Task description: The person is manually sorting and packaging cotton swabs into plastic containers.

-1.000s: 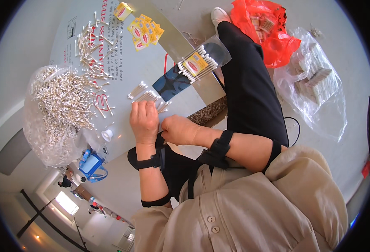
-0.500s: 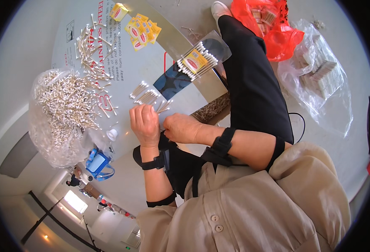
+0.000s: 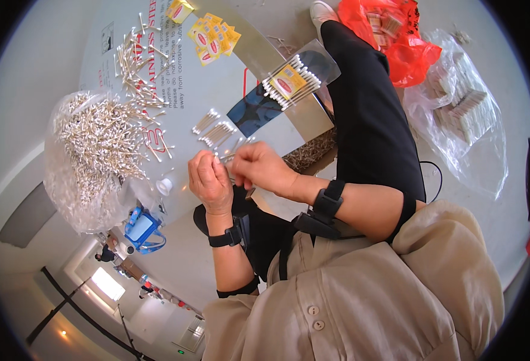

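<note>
Close together at the near table edge, my left hand (image 3: 211,183) and my right hand (image 3: 265,171) are both closed. A few cotton swabs (image 3: 228,159) show between them, against my left thumb and fingertips. My right fingers are bent in a pinch, slightly blurred; what they hold is hidden. Just beyond lie two small bundles of cotton swabs (image 3: 218,133), side by side on the table. To their right, a flat row of cotton swabs with a yellow card (image 3: 290,82) rests on a clear plastic sleeve (image 3: 328,63).
At the left a clear bag (image 3: 66,207) overflows with loose cotton swabs (image 3: 96,144). Yellow cards (image 3: 212,37) and a yellow box (image 3: 179,11) lie at the far side. Right of my leg are a red bag (image 3: 412,60) and a clear bag of packs (image 3: 466,117). A blue object (image 3: 143,231) hangs lower left.
My right hand has lifted and moved slightly away from me, its fingers now bent in a pinch near my left fingertips. The whole view has shifted a little.
</note>
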`<action>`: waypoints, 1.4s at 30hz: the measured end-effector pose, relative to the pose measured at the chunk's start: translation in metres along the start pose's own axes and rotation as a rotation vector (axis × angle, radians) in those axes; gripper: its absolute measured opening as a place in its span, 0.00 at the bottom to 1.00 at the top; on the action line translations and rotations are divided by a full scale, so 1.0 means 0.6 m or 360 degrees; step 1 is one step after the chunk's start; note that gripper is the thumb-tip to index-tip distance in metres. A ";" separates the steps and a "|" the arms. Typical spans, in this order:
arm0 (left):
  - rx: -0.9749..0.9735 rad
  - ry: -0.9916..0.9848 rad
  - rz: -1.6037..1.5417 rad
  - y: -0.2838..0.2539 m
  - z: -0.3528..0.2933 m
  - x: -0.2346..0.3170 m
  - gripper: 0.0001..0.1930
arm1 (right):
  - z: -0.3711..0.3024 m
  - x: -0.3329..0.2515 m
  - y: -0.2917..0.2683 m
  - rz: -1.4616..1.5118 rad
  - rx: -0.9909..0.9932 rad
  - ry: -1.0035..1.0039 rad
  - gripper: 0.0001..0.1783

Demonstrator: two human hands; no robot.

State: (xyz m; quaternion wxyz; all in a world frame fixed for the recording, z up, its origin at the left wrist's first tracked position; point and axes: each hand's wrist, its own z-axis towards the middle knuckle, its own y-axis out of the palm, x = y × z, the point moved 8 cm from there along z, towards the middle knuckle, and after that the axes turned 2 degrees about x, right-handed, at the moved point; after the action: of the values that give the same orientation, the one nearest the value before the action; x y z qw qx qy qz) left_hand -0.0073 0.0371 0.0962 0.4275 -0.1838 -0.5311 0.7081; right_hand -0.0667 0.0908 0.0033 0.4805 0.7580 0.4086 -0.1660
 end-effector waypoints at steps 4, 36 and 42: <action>-0.0007 0.0030 0.0013 -0.010 -0.011 0.003 0.11 | -0.012 -0.026 -0.007 0.0616 0.0211 -0.0219 0.14; -0.0516 -0.0087 -0.0002 0.051 -0.011 -0.007 0.05 | -0.003 0.066 0.010 -0.0648 -0.0160 0.0325 0.12; -0.0427 -0.0172 -0.0044 0.044 -0.009 -0.018 0.05 | -0.003 0.071 0.007 -0.0647 -0.0163 0.0341 0.13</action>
State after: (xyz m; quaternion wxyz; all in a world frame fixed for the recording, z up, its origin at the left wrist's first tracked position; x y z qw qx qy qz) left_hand -0.0081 0.0296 0.0681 0.3797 -0.1935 -0.6457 0.6336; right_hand -0.0377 0.1112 -0.0212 0.4289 0.6480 0.6095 -0.1570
